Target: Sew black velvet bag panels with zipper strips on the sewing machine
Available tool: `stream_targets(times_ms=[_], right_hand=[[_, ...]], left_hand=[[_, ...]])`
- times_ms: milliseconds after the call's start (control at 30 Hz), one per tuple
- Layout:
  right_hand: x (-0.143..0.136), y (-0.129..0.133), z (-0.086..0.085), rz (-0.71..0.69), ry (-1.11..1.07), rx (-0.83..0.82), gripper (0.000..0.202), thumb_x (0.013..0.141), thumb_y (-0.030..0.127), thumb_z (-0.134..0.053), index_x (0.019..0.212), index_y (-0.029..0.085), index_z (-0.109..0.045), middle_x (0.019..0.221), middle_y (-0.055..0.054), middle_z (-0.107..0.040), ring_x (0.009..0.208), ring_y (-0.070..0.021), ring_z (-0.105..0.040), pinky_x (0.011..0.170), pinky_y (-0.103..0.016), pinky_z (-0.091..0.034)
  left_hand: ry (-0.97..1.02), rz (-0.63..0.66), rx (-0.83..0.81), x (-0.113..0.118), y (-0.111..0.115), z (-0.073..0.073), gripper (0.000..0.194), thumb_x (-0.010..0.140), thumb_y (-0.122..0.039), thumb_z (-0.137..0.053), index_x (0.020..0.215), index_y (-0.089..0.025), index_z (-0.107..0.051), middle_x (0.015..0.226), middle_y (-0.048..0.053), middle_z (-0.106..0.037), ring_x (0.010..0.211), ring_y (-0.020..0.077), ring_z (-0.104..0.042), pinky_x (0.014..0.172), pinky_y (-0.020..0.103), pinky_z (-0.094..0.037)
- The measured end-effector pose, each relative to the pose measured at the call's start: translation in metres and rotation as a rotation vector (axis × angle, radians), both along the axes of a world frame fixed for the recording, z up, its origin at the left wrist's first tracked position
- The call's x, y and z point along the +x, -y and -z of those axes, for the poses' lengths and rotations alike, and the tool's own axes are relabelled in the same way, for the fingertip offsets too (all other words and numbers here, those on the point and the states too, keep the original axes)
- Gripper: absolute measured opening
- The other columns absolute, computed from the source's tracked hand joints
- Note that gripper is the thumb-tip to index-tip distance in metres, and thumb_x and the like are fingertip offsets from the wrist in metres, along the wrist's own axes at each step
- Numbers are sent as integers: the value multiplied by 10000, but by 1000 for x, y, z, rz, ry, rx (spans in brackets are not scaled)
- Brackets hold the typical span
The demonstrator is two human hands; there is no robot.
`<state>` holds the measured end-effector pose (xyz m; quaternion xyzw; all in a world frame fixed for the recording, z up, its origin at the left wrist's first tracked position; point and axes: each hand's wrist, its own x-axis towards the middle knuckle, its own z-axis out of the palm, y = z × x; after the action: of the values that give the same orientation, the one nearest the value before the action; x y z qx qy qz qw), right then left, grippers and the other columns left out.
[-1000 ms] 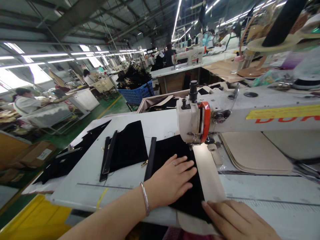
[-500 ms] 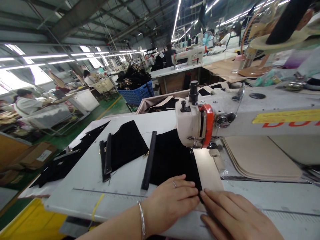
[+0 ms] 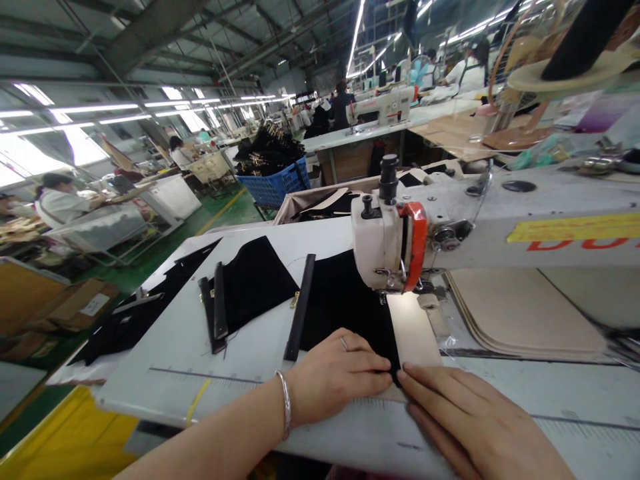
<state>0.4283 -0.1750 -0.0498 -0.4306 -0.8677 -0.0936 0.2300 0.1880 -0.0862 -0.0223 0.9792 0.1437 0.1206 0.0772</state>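
A black fabric piece (image 3: 345, 300) and a beige piece (image 3: 413, 330) lie edge to edge under the head of a sewing machine (image 3: 383, 243). Flat on the black fabric near its lower edge rests my left hand (image 3: 340, 373), fingers extended, with a ring and a silver bangle. My right hand (image 3: 470, 413) has its fingertips on the lower end of the beige piece, beside the seam line. Both hands press on the material. A dark strip (image 3: 300, 307) runs along the black fabric's left edge. Farther left lies another black piece (image 3: 260, 283) with dark strips.
Stacked beige panels (image 3: 525, 313) sit under the machine arm. Behind are a blue basket (image 3: 275, 183) of black pieces and a box (image 3: 290, 207) of cut pieces. A yellow bin (image 3: 65, 433) is at the lower left. Other people work at distant tables.
The black and beige pieces have shifted slightly away from me, toward the machine, and both hands have moved slightly forward with them. The view has also tilted a little.
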Motion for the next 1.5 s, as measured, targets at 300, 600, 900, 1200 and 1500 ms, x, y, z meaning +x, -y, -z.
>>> stream_targets(times_ms=[300, 600, 900, 1200, 1500], right_hand=[[-1, -14, 0, 44, -3, -144, 465, 909, 277, -529, 1369, 248, -464, 1214, -47, -613, 1038, -196, -575, 877, -396, -456], [-2, -29, -4, 101, -73, -172, 347, 914, 315, -519, 1251, 236, -532, 1146, -36, -636, 1009, -199, -578, 881, -407, -431], [-1, -37, -9, 107, -31, -211, 339, 922, 339, -501, 1247, 257, -550, 1170, -22, -630, 1044, -195, -572, 911, -414, -430], [-1, -56, -12, 113, -19, -218, 327, 919, 341, -501, 1220, 247, -590, 1169, -53, -631, 1045, -220, -583, 908, -435, -444], [0, -70, -3, 161, 27, -197, 402, 934, 348, -461, 1311, 228, -529, 1275, -70, -590, 1085, -245, -559, 914, -461, -430]], left_hand=[[-55, -7, 34, 4, -21, -2, 259, 953, -167, -495, 1182, -217, -606, 1268, 22, -626, 1122, 166, -519, 974, 314, -389], [-84, -32, 20, 7, -41, -1, 322, 934, -135, -484, 1217, -229, -606, 1286, 14, -615, 1138, 171, -505, 964, 327, -384], [-71, -38, 18, 7, -51, 1, 311, 937, -135, -464, 1187, -230, -623, 1274, 7, -624, 1127, 175, -505, 957, 327, -394], [-51, -63, 35, 13, -70, 4, 316, 910, -110, -479, 1147, -228, -650, 1237, 14, -644, 1133, 183, -521, 977, 356, -406], [26, -102, 11, 19, -82, 11, 274, 925, -105, -459, 1100, -198, -648, 1228, 5, -657, 1148, 154, -572, 1001, 339, -407]])
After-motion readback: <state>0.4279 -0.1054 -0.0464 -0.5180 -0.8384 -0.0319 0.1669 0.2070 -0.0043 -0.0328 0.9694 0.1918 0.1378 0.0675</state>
